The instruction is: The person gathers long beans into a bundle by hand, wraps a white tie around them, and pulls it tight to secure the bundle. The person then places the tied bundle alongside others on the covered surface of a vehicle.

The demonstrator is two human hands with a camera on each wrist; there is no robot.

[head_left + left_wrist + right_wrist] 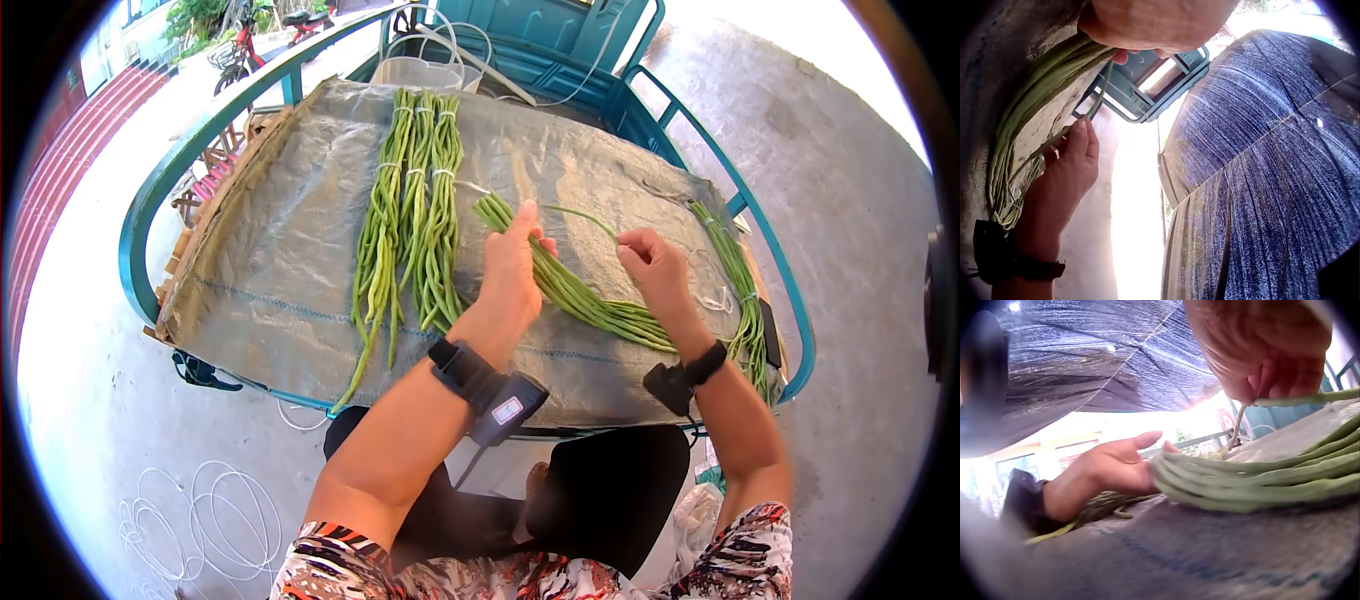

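My left hand [512,268] grips a loose bundle of green yard-long beans [590,305] near one end. The rest of that bundle curves right across the sheet and passes behind my right wrist. Between thumb and fingertips, my right hand [655,268] pinches a single long bean [588,213], which stretches toward the left hand. In the left wrist view this bean [1054,139] runs past the held bundle [1013,125]. From the right wrist, the bundle's ends [1175,472] show against the left palm [1113,465].
Several tied bundles of long beans [405,200] lie left of my hands. Another bundle [735,265] lies along the right edge, beside a dark flat object [770,335]. A grey sheet [270,230] covers the bed of a teal-railed cart [150,215]; a translucent tub [415,72] stands behind.
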